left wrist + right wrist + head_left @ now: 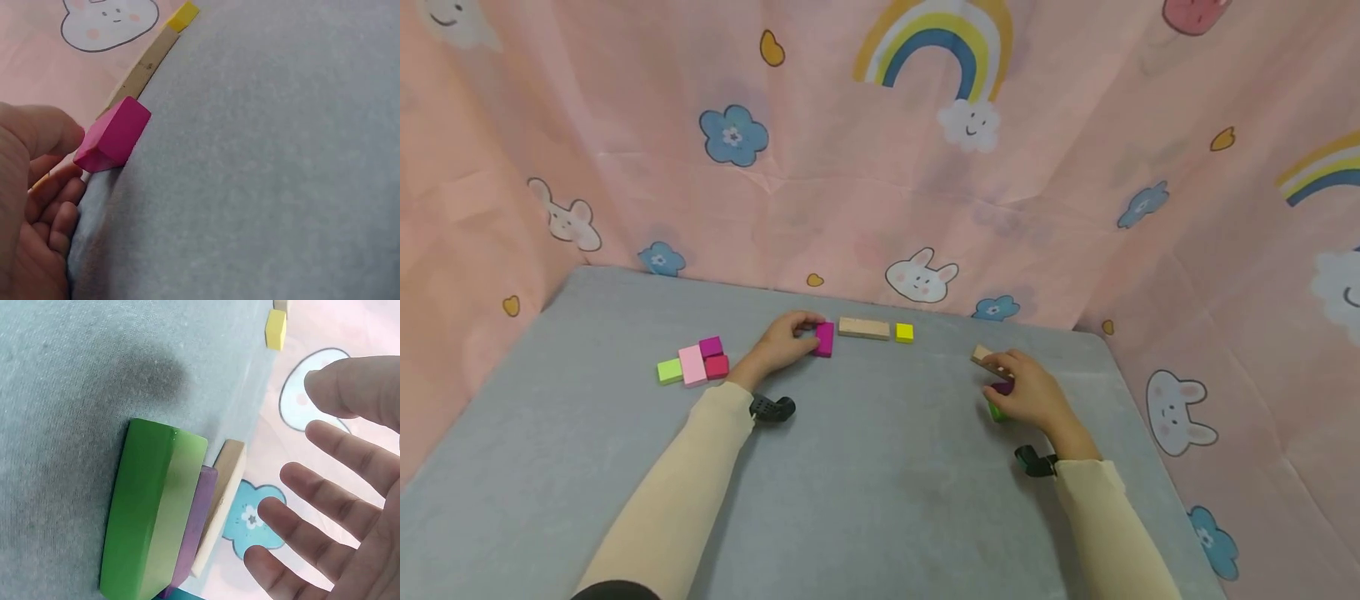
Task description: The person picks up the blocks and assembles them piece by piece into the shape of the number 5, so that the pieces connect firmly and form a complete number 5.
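Note:
My left hand (784, 340) is at the left side of a magenta block (824, 340), its thumb tip against or very near the block (119, 134) in the left wrist view. The other fingers curve loosely below, and the index fingertip is hidden there. My right hand (1028, 390) hovers over a green block (150, 512), a purple block (195, 531) and a wooden block (222, 503), which sit side by side. In the right wrist view its fingers are spread, holding nothing. In the head view the hand partly covers these blocks.
Right of the magenta block lie a long wooden block (863, 328) and a yellow cube (905, 333). A cluster at left has lime (670, 372), pale pink (692, 367), purple (711, 347) and red (717, 367) blocks. A patterned pink cloth (850, 208) hangs behind the grey table (880, 500).

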A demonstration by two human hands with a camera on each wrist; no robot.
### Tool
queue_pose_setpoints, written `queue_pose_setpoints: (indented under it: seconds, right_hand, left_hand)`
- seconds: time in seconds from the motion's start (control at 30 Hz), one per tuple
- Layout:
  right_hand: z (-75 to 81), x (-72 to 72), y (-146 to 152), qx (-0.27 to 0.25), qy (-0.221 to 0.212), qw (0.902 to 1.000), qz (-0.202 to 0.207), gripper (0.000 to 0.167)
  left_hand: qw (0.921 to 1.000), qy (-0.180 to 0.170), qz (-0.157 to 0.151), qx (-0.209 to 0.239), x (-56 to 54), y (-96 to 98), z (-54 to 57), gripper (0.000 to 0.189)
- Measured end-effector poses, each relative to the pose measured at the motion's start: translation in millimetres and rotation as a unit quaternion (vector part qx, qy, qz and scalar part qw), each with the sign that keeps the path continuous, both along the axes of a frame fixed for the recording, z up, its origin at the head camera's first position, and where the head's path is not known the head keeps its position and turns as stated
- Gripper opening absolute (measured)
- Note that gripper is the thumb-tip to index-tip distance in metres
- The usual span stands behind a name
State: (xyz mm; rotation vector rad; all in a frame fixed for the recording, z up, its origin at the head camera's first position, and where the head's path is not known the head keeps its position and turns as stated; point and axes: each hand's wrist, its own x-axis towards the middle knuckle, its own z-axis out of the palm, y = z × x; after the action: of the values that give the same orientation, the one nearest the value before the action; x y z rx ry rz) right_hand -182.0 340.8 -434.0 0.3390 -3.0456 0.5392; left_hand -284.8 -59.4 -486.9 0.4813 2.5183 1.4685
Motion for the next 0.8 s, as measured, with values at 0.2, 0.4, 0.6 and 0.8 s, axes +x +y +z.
queue_pose_setpoints:
  seconds: [0.2, 0.4, 0.6, 0.8]
  right_hand:
    - [-1.6, 1.4, 0.2, 0.004, 0.002, 0.9999, 0.016, 0.04]
    - [-1.8, 5.3, 4.0, 0.019, 0.007, 0.9996, 0.019, 0.04]
    - [-2.0, 12.0, 6.8, 0.029, 0.012, 0.9992, 0.023, 0.039]
    - [-4.9, 27.1, 13.7, 0.032, 0.006, 0.9991, 0.029, 0.036]
  left_hand:
    - [0.9994, 0.022, -0.003, -0.026, 6.3, -2.7, 8.8, 0.038]
    - [0.998, 0.054, -0.015, -0.029, 18.3, -12.9, 29.1, 0.038]
    - [0.9965, 0.069, -0.02, -0.043, 34.4, -34.5, 41.4, 0.038]
    - [0.9918, 0.096, -0.028, -0.08, 49.0, -52.1, 46.8, 0.038]
